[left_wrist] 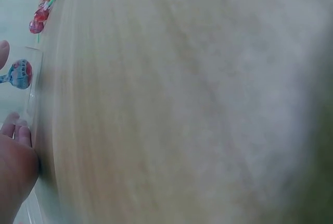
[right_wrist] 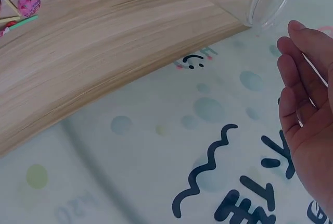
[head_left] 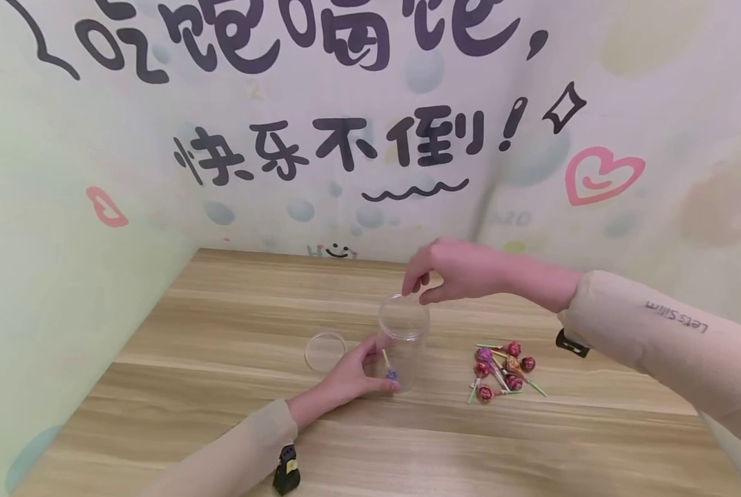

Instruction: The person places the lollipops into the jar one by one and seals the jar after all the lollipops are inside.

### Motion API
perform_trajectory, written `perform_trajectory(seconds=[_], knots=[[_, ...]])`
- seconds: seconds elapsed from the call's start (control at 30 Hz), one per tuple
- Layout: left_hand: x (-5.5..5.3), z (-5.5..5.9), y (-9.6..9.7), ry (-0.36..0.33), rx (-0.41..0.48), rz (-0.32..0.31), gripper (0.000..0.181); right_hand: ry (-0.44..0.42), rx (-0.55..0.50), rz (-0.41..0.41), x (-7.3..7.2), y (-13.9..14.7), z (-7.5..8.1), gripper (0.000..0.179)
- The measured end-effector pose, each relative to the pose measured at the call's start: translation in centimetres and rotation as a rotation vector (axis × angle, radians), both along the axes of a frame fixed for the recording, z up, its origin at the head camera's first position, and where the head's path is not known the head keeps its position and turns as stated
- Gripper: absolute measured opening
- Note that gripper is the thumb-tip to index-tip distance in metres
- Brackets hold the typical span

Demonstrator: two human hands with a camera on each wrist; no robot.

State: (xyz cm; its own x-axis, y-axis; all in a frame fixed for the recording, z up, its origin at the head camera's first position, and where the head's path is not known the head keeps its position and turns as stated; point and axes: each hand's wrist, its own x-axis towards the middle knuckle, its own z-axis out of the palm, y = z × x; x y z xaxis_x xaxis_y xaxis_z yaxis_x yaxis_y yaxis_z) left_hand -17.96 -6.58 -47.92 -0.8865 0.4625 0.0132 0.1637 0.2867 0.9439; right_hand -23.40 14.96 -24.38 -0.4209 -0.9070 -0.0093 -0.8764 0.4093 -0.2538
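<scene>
A clear plastic jar (head_left: 409, 355) stands upright on the wooden table, its mouth uncovered. Low on its left side, my left hand (head_left: 348, 373) grips it with thumb and fingers spread round the wall. Inside the jar is one lollipop with a blue wrapper (left_wrist: 21, 74), its stick pointing up in the head view. My right hand (head_left: 454, 268) hovers just over the jar's rim, fingers loosely bent and pointing down. Nothing lies between the fingers of that right hand (right_wrist: 309, 94) in the right wrist view.
Right of the jar lies a loose pile of several lollipops (head_left: 513, 364) in red, purple and orange wrappers. A round clear lid (head_left: 325, 352) lies left of the jar, beside my left hand. Behind the table (head_left: 233, 290) hangs a printed cloth (head_left: 271, 221) with lettering.
</scene>
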Motion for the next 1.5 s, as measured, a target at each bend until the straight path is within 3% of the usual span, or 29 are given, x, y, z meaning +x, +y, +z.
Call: perform_trajectory(seconds=[0.27, 0.53, 1.03, 1.23, 1.5], knots=[[0.0, -0.1, 0.0, 0.004, -0.007, 0.014, 0.08, 0.064, -0.071, -0.129, -0.3, 2.8, -0.9, 0.016], [-0.1, -0.4, 0.1, 0.013, -0.015, 0.011, 0.081, 0.09, -0.133, -0.273, 0.2, 5.9, -3.9, 0.019], [-0.1, -0.3, 0.1, 0.008, -0.027, 0.021, 0.078, -0.019, -0.155, -0.335, 2.8, 10.6, -12.2, 0.016], [0.1, -0.3, 0.1, 0.01, -0.007, 0.025, 0.075, -0.094, -0.198, -0.356, 4.2, 12.2, -14.7, 0.018], [0.1, -0.3, 0.1, 0.005, 0.022, 0.023, 0.074, -0.105, -0.239, -0.382, 6.1, 13.6, -17.3, 0.025]])
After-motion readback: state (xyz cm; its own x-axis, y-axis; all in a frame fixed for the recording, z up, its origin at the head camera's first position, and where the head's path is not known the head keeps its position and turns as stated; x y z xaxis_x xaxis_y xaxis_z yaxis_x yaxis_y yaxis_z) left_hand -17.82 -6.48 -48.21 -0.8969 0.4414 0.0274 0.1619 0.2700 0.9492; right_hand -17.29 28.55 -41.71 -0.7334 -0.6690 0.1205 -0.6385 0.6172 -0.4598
